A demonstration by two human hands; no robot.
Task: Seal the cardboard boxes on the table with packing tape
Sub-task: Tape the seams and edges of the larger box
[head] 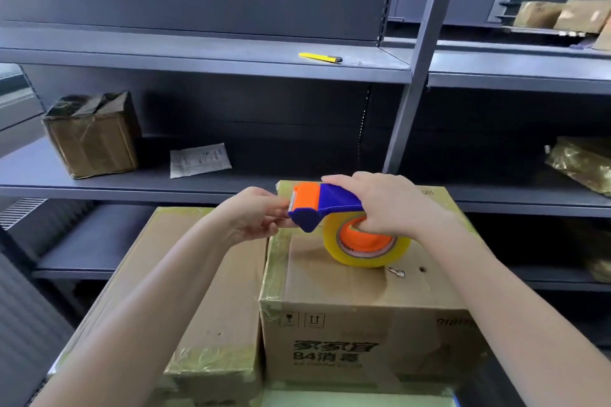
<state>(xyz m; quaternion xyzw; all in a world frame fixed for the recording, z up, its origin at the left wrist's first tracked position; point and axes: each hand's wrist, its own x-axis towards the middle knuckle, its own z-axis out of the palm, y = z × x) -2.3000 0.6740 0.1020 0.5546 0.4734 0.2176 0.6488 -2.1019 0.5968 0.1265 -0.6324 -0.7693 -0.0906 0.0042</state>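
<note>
Above the taller box (347,277), the right hand (386,205) grips the tape dispenser (327,205); the left hand (254,218) pinches at its cutter end. Both it and the lower box (211,291) show taped edges, so sealing looks well along, with another strip likely due.

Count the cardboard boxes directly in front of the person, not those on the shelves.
2. The lower box stands on the left; the taller printed box stands beside it on the right, beneath the tape dispenser. Others may be hidden below the frame.
</note>
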